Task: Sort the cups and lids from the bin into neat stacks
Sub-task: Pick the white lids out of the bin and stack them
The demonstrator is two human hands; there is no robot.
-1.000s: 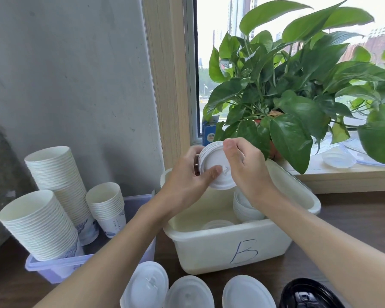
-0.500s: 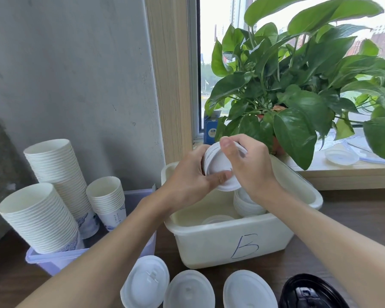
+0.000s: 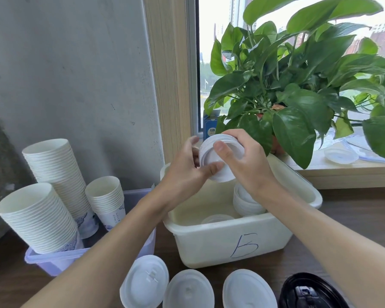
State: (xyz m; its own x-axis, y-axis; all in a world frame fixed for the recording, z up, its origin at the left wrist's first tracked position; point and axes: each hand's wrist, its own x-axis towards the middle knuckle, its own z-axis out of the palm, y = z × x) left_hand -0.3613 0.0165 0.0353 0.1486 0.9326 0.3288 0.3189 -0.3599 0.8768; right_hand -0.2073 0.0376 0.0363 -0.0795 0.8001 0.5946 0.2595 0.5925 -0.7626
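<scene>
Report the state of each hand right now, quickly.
Left hand: holding the stack of white lids, thumb on its face.
Right hand: gripping the same stack from above.

The left hand (image 3: 182, 172) and the right hand (image 3: 247, 165) were shown bare, as were the left forearm (image 3: 111, 247) and the right forearm (image 3: 320, 236), down to the lower edge of the view. The forearms were seen to be slender and smooth. A short, trimmed thumbnail (image 3: 219, 146) was shown on the right hand.
</scene>
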